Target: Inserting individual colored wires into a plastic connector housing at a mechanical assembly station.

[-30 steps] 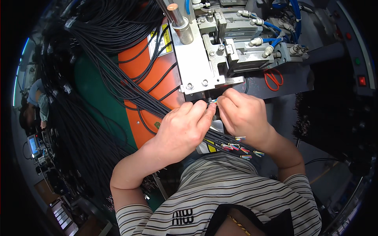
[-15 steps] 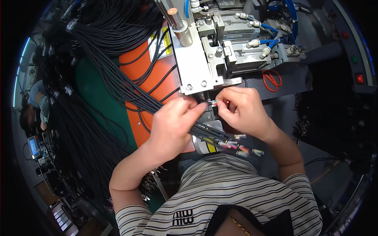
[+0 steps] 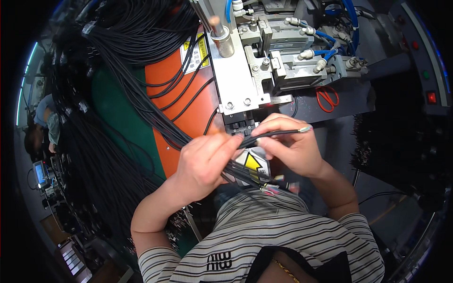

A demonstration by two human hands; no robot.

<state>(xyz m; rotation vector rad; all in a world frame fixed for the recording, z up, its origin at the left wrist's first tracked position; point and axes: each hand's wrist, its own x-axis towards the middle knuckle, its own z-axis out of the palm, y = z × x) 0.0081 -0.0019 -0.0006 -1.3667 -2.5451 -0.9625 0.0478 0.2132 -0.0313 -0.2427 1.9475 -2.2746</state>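
Head view: the right hand (image 3: 293,152) now pinches a single black cable (image 3: 278,134) between thumb and fingertips, with its metal-tipped end (image 3: 305,128) pointing to the right, clear of the machine. Half a second ago both hands were close together just under the metal plate (image 3: 236,87), and the cable end was held near the small black fixture (image 3: 240,127). The cable has since been drawn out and to the right — a sign, as a judgement, that one pass at the fixture is finished.

The left hand (image 3: 205,160) is curled, fingers pressed together around the bundle of black cables (image 3: 155,118) that runs down across the orange panel (image 3: 188,99); it also touches the single cable where that leaves the bundle. More cable ends with coloured tips (image 3: 276,186) lie just below the hands, near the striped shirt (image 3: 288,231). Red scissors (image 3: 326,96) lie on the dark surface to the right — well apart from both hands.
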